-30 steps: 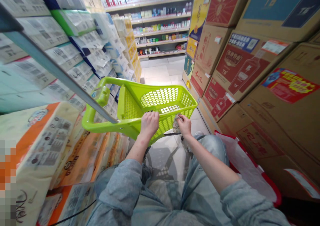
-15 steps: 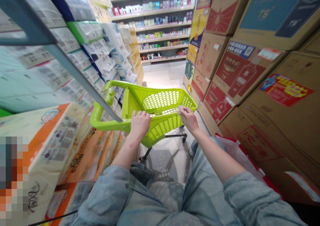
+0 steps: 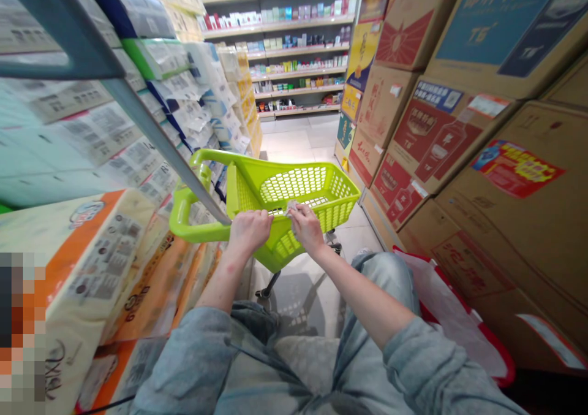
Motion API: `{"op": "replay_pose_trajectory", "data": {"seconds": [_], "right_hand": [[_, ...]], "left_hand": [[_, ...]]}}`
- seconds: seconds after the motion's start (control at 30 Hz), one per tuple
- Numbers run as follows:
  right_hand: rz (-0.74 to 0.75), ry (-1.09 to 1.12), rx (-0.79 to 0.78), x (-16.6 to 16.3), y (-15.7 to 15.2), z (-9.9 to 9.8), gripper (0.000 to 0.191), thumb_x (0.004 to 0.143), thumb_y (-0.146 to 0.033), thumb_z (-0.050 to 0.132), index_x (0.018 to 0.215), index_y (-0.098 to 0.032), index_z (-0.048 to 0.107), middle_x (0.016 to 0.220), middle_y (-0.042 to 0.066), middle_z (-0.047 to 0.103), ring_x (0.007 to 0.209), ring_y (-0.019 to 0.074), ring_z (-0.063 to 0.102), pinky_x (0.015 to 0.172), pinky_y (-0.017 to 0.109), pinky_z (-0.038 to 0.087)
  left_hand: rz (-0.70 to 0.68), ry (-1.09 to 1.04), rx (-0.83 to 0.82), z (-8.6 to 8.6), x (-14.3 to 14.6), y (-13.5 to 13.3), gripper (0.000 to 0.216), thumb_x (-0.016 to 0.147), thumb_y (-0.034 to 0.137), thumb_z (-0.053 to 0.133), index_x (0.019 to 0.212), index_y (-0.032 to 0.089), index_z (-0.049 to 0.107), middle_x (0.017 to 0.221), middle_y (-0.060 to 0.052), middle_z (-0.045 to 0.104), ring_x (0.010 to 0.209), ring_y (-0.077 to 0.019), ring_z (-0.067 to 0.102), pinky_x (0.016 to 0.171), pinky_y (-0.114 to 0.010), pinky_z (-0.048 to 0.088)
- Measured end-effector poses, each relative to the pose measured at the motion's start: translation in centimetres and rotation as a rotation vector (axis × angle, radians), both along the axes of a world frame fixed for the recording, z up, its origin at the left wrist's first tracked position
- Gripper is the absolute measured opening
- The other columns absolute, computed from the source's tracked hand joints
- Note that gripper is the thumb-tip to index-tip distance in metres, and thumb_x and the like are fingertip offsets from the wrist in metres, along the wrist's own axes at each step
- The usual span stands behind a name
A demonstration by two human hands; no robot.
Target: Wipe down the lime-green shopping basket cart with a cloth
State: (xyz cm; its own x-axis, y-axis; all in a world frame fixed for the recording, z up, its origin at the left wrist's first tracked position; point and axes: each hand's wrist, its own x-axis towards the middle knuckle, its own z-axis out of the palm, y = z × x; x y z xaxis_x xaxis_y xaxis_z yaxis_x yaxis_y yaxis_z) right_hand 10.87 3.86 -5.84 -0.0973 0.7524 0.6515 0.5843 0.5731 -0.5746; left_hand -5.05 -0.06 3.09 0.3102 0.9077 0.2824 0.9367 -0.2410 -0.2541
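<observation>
A lime green plastic shopping cart (image 3: 331,185) stands in a shop aisle in front of me, its looped handle (image 3: 193,228) toward the left. My left hand (image 3: 248,230) is closed over the cart's near rim. My right hand (image 3: 307,226) rests on the same rim just to the right, its fingers pinched on a small grey crumpled rag (image 3: 291,206) pressed against the rim. The two hands are almost touching. My knees in light jeans show below.
Stacked tissue packs (image 3: 92,262) on a metal shelf (image 3: 151,139) line the left side. Cardboard cartons (image 3: 459,139) are piled high on the right. A red and white bag (image 3: 454,317) lies by my right leg. Tiled floor (image 3: 298,139) runs to product shelves (image 3: 294,41) at the far end.
My right hand has slid left along the cart's rim with the rag, from the right corner to beside my left hand. The left hand has kept its hold.
</observation>
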Motion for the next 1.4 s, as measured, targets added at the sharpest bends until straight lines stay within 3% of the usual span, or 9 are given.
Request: {"op": "replay_pose_trajectory", "data": {"seconds": [0.13,0.3,0.57,0.73,0.87,1.0,1.17,1.4], "right_hand": [[0.089,-0.035,0.064,-1.6,-0.6,0.7,0.029,0.092,-0.025,0.042,0.105,-0.026,0.067,0.107,0.007,0.060,0.103,0.0198,0.055,0.092,0.032,0.047],[0.131,-0.059,0.093,1.8,0.6,-0.5,0.029,0.091,-0.022,0.043,0.107,-0.023,0.067,0.106,0.009,0.061,0.105,0.0199,0.056,0.093,0.033,0.047],[-0.071,-0.101,0.021,11.8,4.1,-3.4,0.028,0.090,-0.024,0.043,0.106,-0.023,0.067,0.111,0.010,0.061,0.108,0.0228,0.056,0.093,0.038,0.046],[-0.197,-0.085,-0.086,16.6,6.8,-3.5,0.020,0.085,-0.023,0.051,0.093,-0.022,0.069,0.106,0.008,0.063,0.095,0.0213,0.059,0.084,0.036,0.047],[-0.305,-0.027,-0.194,18.6,8.2,-3.2,0.013,0.080,-0.018,0.056,0.080,-0.017,0.068,0.098,0.009,0.064,0.086,0.0174,0.056,0.080,0.032,0.042],[-0.405,0.044,-0.204,18.0,7.8,-3.2,0.011,0.078,-0.012,0.056,0.082,-0.014,0.066,0.097,0.013,0.062,0.087,0.0171,0.054,0.080,0.031,0.038],[-0.575,0.201,-0.201,15.5,6.7,-4.3,0.013,0.081,-0.019,0.053,0.083,-0.010,0.063,0.090,0.015,0.059,0.086,0.0208,0.053,0.080,0.035,0.038],[-0.440,0.238,-0.127,8.3,3.9,-4.5,0.017,0.083,-0.026,0.053,0.082,-0.015,0.066,0.097,0.011,0.061,0.095,0.0214,0.054,0.086,0.034,0.041]], "left_hand": [[-0.007,-0.015,0.021,-0.2,-0.2,-0.2,0.043,0.093,0.034,0.027,0.078,0.013,0.062,0.073,-0.015,0.066,0.069,-0.0266,0.063,0.059,-0.034,0.036],[0.002,-0.019,0.072,-0.3,-0.5,-0.5,0.044,0.094,0.033,0.026,0.075,0.014,0.061,0.070,-0.013,0.066,0.070,-0.0253,0.063,0.060,-0.033,0.033],[0.008,-0.016,0.121,-0.5,-0.2,-0.4,0.044,0.094,0.034,0.027,0.070,0.016,0.059,0.066,-0.010,0.065,0.068,-0.0243,0.062,0.059,-0.034,0.029],[0.006,-0.030,0.121,-0.6,0.2,-0.1,0.044,0.094,0.035,0.027,0.070,0.016,0.059,0.067,-0.011,0.065,0.068,-0.0242,0.061,0.059,-0.033,0.028],[0.013,-0.047,0.110,-0.6,0.5,0.0,0.043,0.093,0.037,0.030,0.072,0.015,0.060,0.069,-0.011,0.065,0.069,-0.0248,0.061,0.059,-0.034,0.029],[0.023,-0.047,0.097,-0.6,0.6,0.0,0.042,0.092,0.038,0.031,0.072,0.015,0.060,0.069,-0.011,0.065,0.070,-0.0250,0.061,0.060,-0.034,0.030],[0.024,-0.051,0.082,-0.5,0.7,-0.2,0.039,0.092,0.037,0.032,0.074,0.015,0.059,0.071,-0.011,0.065,0.071,-0.0254,0.061,0.060,-0.035,0.030],[0.012,-0.051,0.066,-0.5,1.3,0.3,0.040,0.093,0.034,0.030,0.075,0.014,0.059,0.071,-0.012,0.065,0.071,-0.0261,0.062,0.060,-0.035,0.030]]}}
